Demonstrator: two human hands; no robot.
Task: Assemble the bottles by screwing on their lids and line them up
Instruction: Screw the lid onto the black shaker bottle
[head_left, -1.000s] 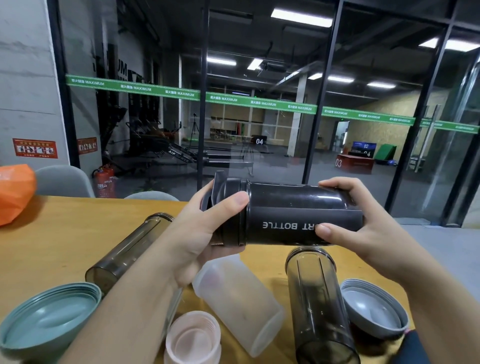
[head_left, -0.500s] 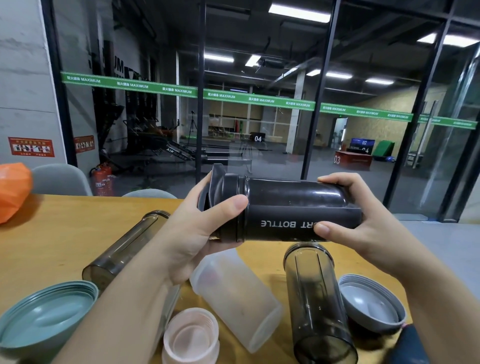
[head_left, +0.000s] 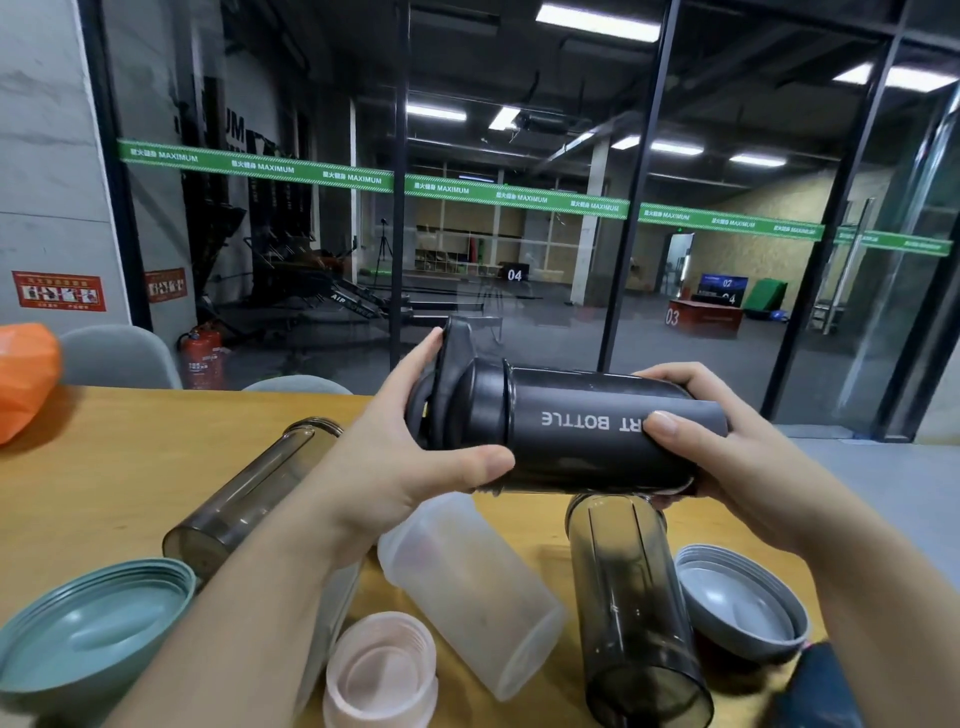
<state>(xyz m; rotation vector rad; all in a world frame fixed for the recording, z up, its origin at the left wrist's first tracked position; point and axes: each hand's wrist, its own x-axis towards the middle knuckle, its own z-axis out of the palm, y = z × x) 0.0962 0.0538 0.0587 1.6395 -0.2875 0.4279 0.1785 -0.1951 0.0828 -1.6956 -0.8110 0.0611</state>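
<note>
Fingers (head_left: 483, 462) of the left hand (head_left: 395, 457) curl round the black lid (head_left: 467, 395), while the right hand (head_left: 727, 447) grips the black sport bottle (head_left: 587, 436), held sideways above the counter (head_left: 104, 478). Beneath lie two smoky bottles (head_left: 634, 613), a frosted bottle (head_left: 467, 582), a pink lid (head_left: 379, 670), and green (head_left: 88, 629) and grey (head_left: 737, 603) lids.

View: one head-worn wide-angle camera.
Facing: forward and slightly down across the table (head_left: 104, 467) toward a glass wall (head_left: 519, 234).
Nearness: close; the hands (head_left: 395, 457) sit mid-frame, with forearms running off the bottom edge.
Distortion: straight frames bow near the edges.
Shared: nothing, single view.
</note>
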